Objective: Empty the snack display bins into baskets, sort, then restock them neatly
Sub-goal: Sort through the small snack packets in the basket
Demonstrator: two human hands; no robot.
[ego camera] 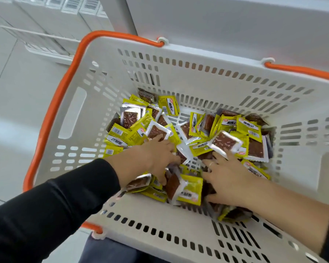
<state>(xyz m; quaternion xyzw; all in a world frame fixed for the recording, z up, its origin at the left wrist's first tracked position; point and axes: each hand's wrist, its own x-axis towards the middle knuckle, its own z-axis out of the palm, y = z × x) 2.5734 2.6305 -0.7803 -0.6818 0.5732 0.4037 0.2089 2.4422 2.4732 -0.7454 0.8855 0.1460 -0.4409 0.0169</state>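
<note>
- In front of me and below, one white slotted basket [160,59] fills most of the view; its right side and near right corner run off the frame, so its full outline cannot be seen.
- Two orange handles: the left handle [51,103] loops around the basket's left side, while the right handle [300,70] shows only as a short stretch before the frame cuts it off.
- On the basket floor, a loose heap of snack packets [196,130], yellow-green wrappers mixed with clear-windowed ones showing brown contents; they overlap too much for me to count, and the print on them is too small to read.
- My left hand [160,156], in a black sleeve [51,204], reaches into the middle of the heap with fingers spread over the packets; its fingertips are buried, so I cannot tell whether it pinches anything.
- My right hand [228,177] lies flat on the packets just beside the left, fingers splayed, one ring [211,164] on a finger.
- At upper left, white boxes [68,16] on a shelf, blurred, their number unclear.
</note>
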